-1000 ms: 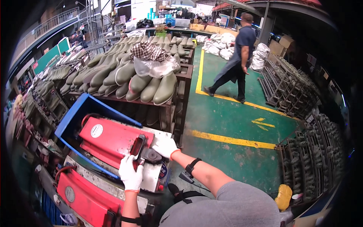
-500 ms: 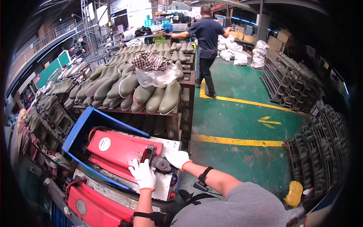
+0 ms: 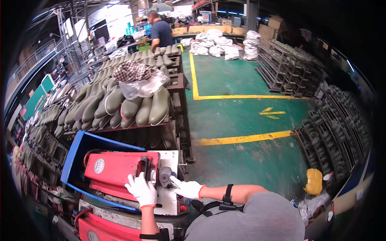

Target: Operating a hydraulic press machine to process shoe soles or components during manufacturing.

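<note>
My left hand (image 3: 141,192), in a white glove, has its fingers spread over the near edge of a red machine cover (image 3: 118,170). Its fingertips are by a black upright handle (image 3: 142,165). My right hand (image 3: 188,188), also gloved in white, points its stretched fingers at a dark grey piece with a round disc (image 3: 165,176). The fingertips reach the edge of that piece; whether they grip it is hard to make out. The grey piece rests on the pale metal plate (image 3: 172,158) to the right of the cover.
A blue bin-like guard (image 3: 70,160) surrounds the red cover. Beyond stands a rack heaped with olive-green boots (image 3: 142,112), a checked cloth (image 3: 134,72) on top. A second red cover (image 3: 106,229) is nearer. Racks (image 3: 333,132) line the right; a person (image 3: 161,34) is at the back.
My right hand has moved from the far side of the grey piece to its near right side. The grey piece has turned. The person has gone left behind the boot rack; the view has shifted right.
</note>
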### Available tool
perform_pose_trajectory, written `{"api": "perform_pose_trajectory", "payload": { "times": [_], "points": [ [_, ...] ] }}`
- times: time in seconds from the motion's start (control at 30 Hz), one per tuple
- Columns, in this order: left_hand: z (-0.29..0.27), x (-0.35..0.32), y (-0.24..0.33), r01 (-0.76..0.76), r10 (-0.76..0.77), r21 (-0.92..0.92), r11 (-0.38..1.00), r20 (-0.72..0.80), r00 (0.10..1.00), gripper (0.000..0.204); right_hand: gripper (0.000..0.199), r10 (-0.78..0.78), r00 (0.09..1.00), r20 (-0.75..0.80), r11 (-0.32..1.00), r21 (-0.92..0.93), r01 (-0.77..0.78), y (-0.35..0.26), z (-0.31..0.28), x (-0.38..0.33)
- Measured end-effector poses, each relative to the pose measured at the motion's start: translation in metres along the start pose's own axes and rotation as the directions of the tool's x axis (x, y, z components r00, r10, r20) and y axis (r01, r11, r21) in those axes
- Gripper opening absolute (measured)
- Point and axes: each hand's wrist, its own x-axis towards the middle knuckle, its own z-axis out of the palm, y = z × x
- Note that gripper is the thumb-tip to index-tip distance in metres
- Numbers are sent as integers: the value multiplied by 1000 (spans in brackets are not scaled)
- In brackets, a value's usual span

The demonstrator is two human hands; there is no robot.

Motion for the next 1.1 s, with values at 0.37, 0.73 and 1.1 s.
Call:
{"api": "perform_pose_trajectory", "payload": {
  "times": [0.37,0.73,1.1],
  "points": [
    [-106,54,-21,3,-48,-176,984,-254,966,82,87,0,990,141,990,-140,20,-8,-24,4],
    [-188,49,-52,113,-203,-225,968,-432,878,62,71,-342,919,-196,916,-286,280,-103,-61,127],
    [-190,63,-78,50,-236,-356,933,-503,831,63,86,-281,960,14,860,-439,259,-159,-6,222]
  ]
}}
